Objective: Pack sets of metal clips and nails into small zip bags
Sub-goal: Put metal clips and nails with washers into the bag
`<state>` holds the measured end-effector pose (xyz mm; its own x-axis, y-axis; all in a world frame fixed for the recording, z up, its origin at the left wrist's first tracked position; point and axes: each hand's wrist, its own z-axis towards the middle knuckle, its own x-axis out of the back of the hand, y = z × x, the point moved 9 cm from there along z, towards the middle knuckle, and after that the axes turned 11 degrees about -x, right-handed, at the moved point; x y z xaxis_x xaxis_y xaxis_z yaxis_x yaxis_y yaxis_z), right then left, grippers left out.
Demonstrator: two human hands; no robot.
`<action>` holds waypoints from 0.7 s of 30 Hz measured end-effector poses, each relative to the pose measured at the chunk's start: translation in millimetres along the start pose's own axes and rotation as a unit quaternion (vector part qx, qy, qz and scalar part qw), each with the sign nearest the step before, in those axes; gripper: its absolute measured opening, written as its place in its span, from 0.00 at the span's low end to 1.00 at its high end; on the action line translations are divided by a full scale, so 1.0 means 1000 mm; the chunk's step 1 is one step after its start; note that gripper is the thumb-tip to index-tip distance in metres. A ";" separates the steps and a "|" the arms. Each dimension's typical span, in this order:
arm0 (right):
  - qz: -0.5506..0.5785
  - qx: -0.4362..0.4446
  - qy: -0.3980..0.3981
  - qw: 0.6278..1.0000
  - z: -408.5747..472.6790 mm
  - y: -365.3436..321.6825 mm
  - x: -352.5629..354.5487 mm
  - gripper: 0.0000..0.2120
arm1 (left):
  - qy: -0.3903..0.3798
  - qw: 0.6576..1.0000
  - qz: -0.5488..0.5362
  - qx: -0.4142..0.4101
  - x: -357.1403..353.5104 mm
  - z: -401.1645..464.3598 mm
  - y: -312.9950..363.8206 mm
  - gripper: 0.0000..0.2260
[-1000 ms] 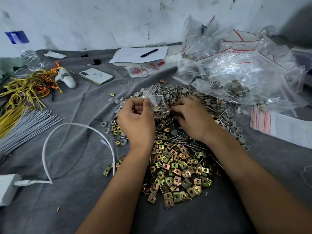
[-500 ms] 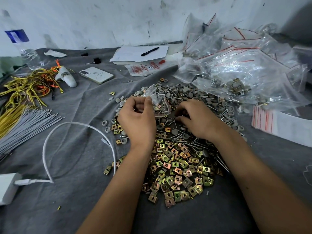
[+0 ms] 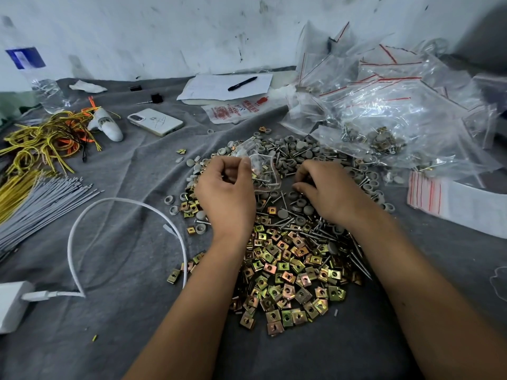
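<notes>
Over the pile: my left hand (image 3: 226, 193) still pinches the zip bag (image 3: 260, 171)
Right hand (image 3: 327, 192): grip curled on nails (image 3: 282, 223); drawn back from the bag since before

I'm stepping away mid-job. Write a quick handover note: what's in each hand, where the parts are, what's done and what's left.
Left hand: holds a small zip bag open above the pile; some nails and grey caps show inside.
Right hand: fingers curled down in the nails, picking; what they hold is hidden.
Parts: metal clips heaped nearest you, nails and grey caps farther back, all on the grey cloth.
Done: filled bags piled far right.
Left: finish this bag, seal it, then carry on; empty bags lie at right.
</notes>
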<state>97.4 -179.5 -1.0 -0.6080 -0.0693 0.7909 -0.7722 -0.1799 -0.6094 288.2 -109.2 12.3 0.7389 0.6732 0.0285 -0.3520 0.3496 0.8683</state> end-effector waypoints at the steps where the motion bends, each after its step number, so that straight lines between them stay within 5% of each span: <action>1: 0.023 0.004 0.003 1.000 -0.001 -0.001 0.002 0.06 | -0.002 1.000 0.003 0.000 -0.001 0.000 0.000 0.07; 9: 0.180 0.048 0.017 0.982 -0.011 -0.016 0.012 0.08 | -0.019 0.999 0.030 -0.025 -0.003 0.000 0.001 0.08; 15: 0.293 0.093 0.041 0.951 -0.017 -0.025 0.023 0.12 | -0.116 0.984 0.042 -0.129 -0.021 -0.006 0.021 0.06; 21: 0.272 0.090 0.059 0.956 -0.014 -0.023 0.020 0.09 | -0.163 0.968 0.084 -0.169 -0.030 -0.008 0.024 0.14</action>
<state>100.3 -162.8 28.6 -0.9353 -0.0919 0.3418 -0.2984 -0.3146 -0.9011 252.8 -115.4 28.5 0.7773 0.5169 0.3588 -0.6108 0.4830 0.6274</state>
